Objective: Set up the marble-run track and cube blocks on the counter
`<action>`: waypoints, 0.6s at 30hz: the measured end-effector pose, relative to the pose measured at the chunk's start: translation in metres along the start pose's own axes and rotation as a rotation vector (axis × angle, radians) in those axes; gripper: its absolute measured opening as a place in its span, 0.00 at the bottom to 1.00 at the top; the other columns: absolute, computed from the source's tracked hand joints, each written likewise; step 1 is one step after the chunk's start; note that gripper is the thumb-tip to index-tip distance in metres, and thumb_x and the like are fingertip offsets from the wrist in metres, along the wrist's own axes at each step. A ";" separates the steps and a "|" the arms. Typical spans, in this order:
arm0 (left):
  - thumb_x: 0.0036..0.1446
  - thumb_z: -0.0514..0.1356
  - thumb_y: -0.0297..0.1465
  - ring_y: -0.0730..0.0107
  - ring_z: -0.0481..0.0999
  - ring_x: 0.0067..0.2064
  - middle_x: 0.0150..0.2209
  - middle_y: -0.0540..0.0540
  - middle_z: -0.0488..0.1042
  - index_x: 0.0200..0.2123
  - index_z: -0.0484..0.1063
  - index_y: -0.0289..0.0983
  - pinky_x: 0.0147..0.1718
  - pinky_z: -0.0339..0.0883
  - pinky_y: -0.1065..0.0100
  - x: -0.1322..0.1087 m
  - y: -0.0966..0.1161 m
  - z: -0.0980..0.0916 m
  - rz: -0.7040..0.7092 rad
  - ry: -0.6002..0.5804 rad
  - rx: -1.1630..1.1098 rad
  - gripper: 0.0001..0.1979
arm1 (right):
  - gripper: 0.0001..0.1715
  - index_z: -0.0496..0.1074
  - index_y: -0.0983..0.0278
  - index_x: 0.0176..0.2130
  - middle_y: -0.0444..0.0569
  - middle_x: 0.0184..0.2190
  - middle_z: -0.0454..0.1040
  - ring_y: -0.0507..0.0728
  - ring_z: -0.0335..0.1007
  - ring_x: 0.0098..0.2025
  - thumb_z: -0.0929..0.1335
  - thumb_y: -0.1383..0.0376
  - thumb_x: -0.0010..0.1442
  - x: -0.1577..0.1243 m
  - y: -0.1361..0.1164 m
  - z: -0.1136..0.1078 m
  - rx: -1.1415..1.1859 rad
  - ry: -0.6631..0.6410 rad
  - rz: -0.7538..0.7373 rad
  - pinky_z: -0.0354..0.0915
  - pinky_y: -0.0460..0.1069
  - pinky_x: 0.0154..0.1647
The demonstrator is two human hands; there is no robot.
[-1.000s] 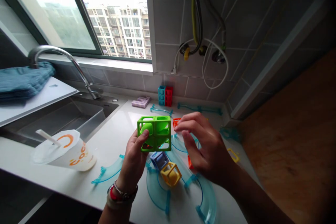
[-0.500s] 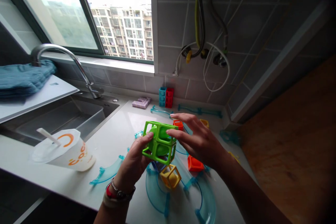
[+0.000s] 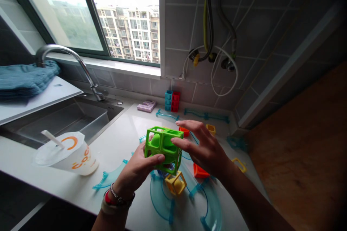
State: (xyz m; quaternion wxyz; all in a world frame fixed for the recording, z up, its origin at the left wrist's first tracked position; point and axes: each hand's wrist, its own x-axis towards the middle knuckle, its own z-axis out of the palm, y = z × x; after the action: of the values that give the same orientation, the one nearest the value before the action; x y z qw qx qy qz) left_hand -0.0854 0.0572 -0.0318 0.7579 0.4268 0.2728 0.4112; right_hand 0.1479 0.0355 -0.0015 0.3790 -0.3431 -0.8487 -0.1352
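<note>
A bright green block of joined open-framed cubes (image 3: 163, 144) is held above the counter by my left hand (image 3: 138, 169), its thumb across the lower front. My right hand (image 3: 206, 148) is at the block's right side with fingers stretched apart; one fingertip appears to touch its face. Below the block stands a yellow framed cube (image 3: 179, 186) with a rounded piece inside, and a dark blue piece behind it is mostly covered. Orange-red cubes (image 3: 200, 170) lie by my right hand, partly hidden. Translucent blue curved track pieces (image 3: 162, 202) lie beneath and around.
A paper cup (image 3: 81, 158) with a straw leans at the left, near the sink (image 3: 81, 119) and faucet (image 3: 76, 59). Upright blue (image 3: 168, 101) and red (image 3: 175, 101) blocks stand by the wall, beside a purple packet (image 3: 146, 106). Hoses (image 3: 207, 18) hang above.
My left thumb has moved from the block's upper left face to its lower front. The green block has tilted and shifted slightly left. My right hand stays close beside it.
</note>
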 end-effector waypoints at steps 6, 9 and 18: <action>0.50 0.76 0.33 0.41 0.83 0.50 0.50 0.34 0.83 0.56 0.76 0.37 0.39 0.80 0.58 -0.003 -0.001 0.002 0.057 -0.050 -0.018 0.29 | 0.24 0.70 0.54 0.57 0.57 0.63 0.68 0.64 0.66 0.65 0.70 0.75 0.67 0.000 -0.001 -0.008 0.000 0.066 0.043 0.71 0.64 0.63; 0.49 0.76 0.32 0.41 0.83 0.51 0.49 0.35 0.83 0.56 0.76 0.37 0.45 0.80 0.55 -0.002 -0.004 0.002 0.103 -0.013 -0.007 0.30 | 0.27 0.69 0.55 0.59 0.57 0.62 0.69 0.65 0.67 0.64 0.71 0.74 0.65 0.002 0.000 -0.007 0.040 0.093 0.082 0.70 0.64 0.63; 0.43 0.79 0.33 0.43 0.83 0.49 0.49 0.36 0.83 0.54 0.75 0.39 0.46 0.80 0.53 -0.009 -0.009 0.009 0.169 0.087 0.037 0.34 | 0.24 0.73 0.58 0.54 0.53 0.58 0.74 0.64 0.75 0.57 0.76 0.54 0.61 0.007 0.000 -0.004 0.936 0.081 0.718 0.74 0.59 0.54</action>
State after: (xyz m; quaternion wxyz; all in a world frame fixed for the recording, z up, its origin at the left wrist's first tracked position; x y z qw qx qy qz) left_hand -0.0801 0.0430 -0.0348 0.6999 0.4436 0.2761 0.4868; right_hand 0.1472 0.0369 0.0064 0.5444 -0.3995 -0.6337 0.3774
